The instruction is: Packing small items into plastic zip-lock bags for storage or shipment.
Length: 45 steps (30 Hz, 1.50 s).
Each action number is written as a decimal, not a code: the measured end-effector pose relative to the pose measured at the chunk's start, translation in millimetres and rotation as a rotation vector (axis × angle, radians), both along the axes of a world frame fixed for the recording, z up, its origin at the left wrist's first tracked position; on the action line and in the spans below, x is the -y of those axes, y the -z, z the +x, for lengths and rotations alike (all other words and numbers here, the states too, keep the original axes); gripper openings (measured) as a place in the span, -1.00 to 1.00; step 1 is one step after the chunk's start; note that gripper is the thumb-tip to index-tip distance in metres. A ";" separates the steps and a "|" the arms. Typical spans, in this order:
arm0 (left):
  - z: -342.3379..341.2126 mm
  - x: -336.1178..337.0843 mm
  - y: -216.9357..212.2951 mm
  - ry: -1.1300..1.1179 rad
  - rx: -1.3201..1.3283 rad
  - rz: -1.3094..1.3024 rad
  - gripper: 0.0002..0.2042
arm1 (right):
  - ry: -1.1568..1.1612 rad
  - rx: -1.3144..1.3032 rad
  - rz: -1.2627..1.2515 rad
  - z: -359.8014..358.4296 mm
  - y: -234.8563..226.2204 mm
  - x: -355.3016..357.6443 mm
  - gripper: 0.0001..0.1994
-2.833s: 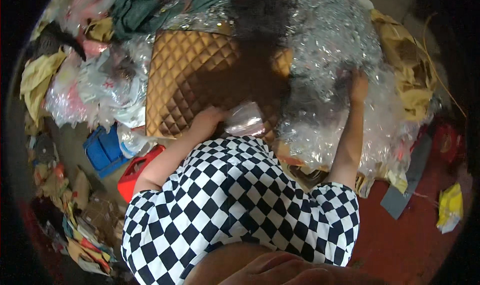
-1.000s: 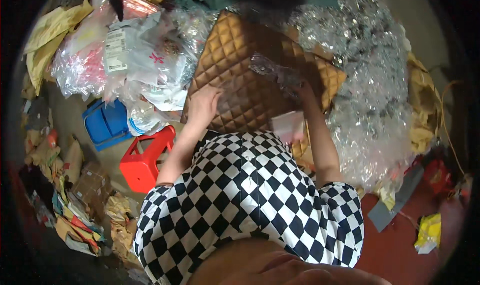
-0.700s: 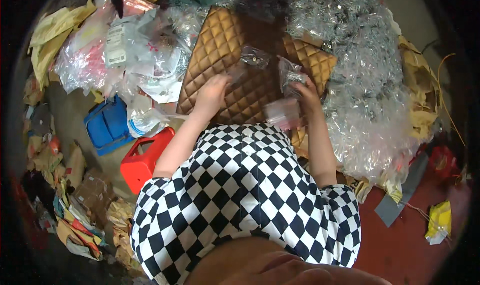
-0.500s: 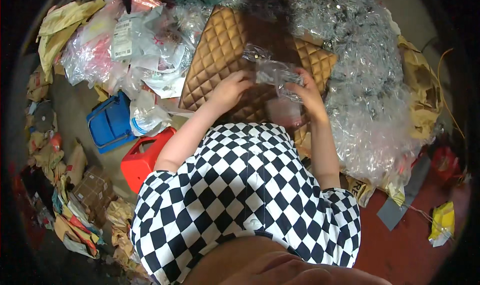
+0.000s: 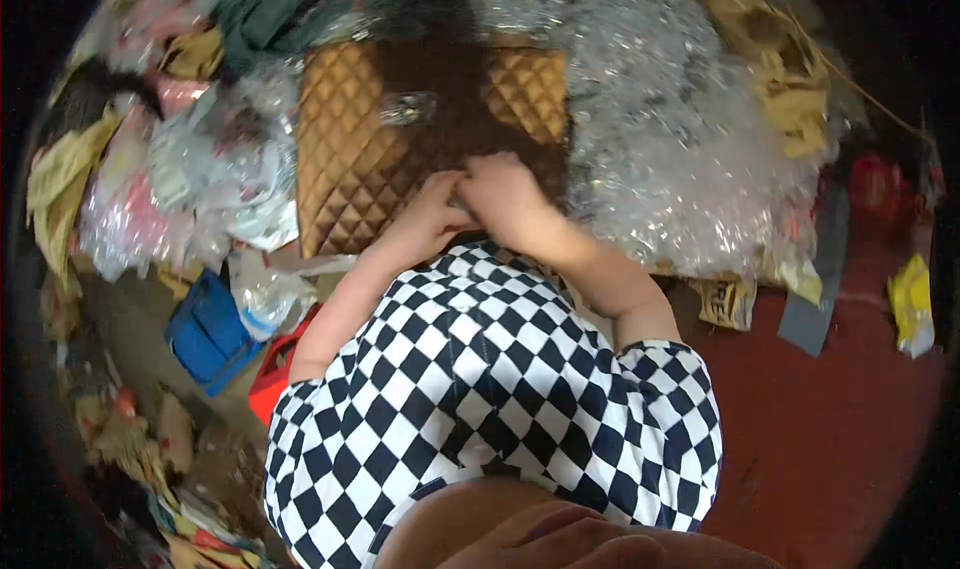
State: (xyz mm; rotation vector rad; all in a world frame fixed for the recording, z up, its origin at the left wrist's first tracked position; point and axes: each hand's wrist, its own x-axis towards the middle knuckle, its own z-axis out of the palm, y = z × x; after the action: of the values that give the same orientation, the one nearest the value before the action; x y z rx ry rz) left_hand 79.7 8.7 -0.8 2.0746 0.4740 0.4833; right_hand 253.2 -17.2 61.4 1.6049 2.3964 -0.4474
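Both hands, left hand (image 5: 437, 197) and right hand (image 5: 503, 193), meet over the quilted brown cushion (image 5: 350, 139).

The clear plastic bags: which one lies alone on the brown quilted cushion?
The small crumpled clear bag near the cushion's upper middle. It lies apart from the big heap of clear bags on the right and above both hands.

The left hand (image 5: 437, 201) and right hand (image 5: 505, 197) meet, hiding whatever lies between them. The quilted brown cushion (image 5: 350, 159) has its near edge covered by the checkered shirt (image 5: 490, 389).
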 end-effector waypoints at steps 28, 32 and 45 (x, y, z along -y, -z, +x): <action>48.0 6.8 131.1 0.247 -0.539 0.350 -0.57 | 1.138 0.119 1.120 382.9 55.3 72.7 -0.58; 61.8 -8.1 115.7 0.145 -0.587 0.055 -0.63 | 0.555 -0.145 0.930 331.0 76.8 -41.5 -0.53; 43.4 1.4 115.6 -0.147 -0.569 -0.039 -0.71 | 1.106 -1.731 0.256 299.0 91.4 -157.8 -0.81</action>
State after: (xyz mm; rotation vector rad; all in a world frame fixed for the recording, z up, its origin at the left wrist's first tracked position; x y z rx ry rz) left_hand 123.0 7.2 -116.4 2.1332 0.9628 -0.0472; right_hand 552.2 140.7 -30.0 3.3812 1.5907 -2.6450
